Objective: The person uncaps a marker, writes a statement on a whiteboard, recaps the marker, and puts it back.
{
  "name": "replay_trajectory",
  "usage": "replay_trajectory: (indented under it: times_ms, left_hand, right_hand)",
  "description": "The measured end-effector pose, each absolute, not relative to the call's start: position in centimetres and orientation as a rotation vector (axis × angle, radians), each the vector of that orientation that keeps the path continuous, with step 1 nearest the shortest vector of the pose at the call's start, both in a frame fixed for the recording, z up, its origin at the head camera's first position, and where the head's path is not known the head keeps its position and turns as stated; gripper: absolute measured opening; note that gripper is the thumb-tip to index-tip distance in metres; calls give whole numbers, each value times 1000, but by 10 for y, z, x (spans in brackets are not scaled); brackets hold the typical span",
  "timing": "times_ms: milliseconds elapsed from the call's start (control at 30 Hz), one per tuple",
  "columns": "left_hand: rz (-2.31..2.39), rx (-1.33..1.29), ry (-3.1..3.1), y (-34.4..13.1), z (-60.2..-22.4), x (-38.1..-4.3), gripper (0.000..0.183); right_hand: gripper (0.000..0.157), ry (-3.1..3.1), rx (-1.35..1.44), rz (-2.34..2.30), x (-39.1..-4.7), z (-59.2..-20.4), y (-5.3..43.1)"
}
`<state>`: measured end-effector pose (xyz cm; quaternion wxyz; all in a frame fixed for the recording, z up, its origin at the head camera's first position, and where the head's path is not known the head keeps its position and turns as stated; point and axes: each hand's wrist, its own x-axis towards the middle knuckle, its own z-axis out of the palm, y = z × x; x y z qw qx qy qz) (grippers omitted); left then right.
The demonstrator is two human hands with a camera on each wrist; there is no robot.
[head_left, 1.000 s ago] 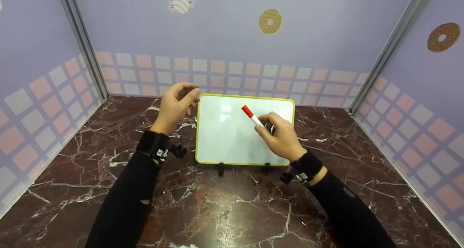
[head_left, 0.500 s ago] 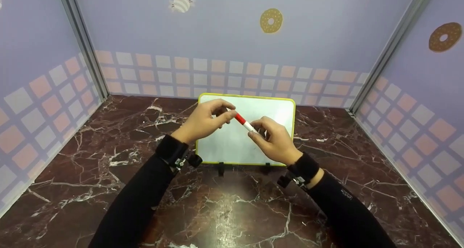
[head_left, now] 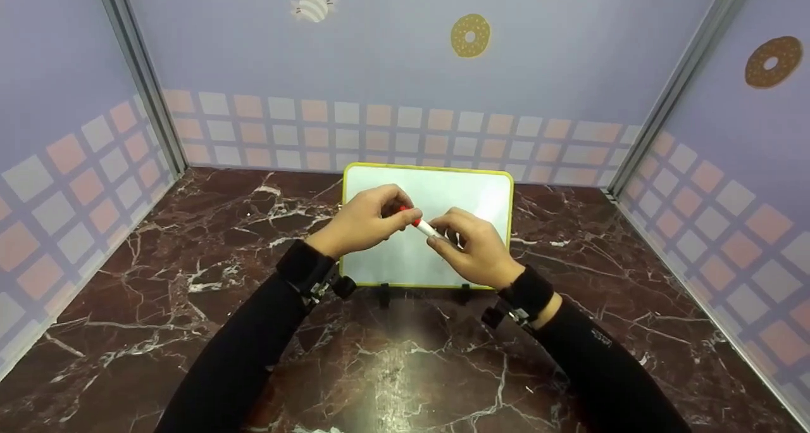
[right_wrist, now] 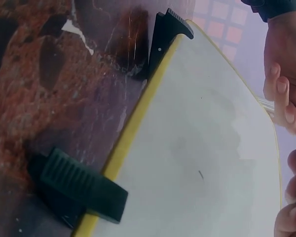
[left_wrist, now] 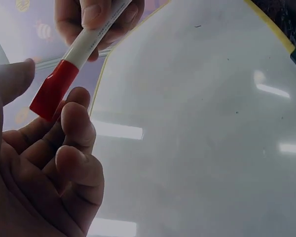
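Note:
A whiteboard marker with a white barrel and a red cap slants between the two hands, in front of a yellow-edged whiteboard. My right hand holds the barrel between thumb and fingers. The left hand is around the capped end. In the left wrist view the left thumb stands apart from the cap, while curled fingertips lie close against its other side; whether they touch is unclear. At the right edge of the right wrist view, only parts of both hands and the marker show.
Two dark stand feet clip the board's lower edge and rest on the dark red marbled table. A purple back wall with pink and white squares rises behind the board, with side walls to left and right.
My left hand has come from the board's left edge rightward and down to the marker's cap. The right hand has kept its hold and shifted slightly left and down.

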<state>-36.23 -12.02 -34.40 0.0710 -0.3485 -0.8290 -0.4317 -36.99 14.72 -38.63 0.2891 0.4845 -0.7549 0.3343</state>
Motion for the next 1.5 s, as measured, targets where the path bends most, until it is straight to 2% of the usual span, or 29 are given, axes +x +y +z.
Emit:
replay_trajectory:
  times_ms: [367, 667, 1100, 1500]
  left_hand:
    - [-1156, -1069, -2493, -111, -350, -360, 32]
    - [-1161, -1035, -2432, -102, -354, -360, 43]
    - [-1184, -996, -2387, -93, -356, -360, 45]
    - [-1074, -1108, -2358, -97, -348, -357, 40]
  right_hand:
    - [12, -2010, 1267, 833, -370, -384, 148]
    - [10, -1987, 1284, 852, -369, -385, 148]
    - [8, -1981, 1295, 772, -363, -383, 147]
    - [11, -1960, 1391, 755, -361, -378, 150]
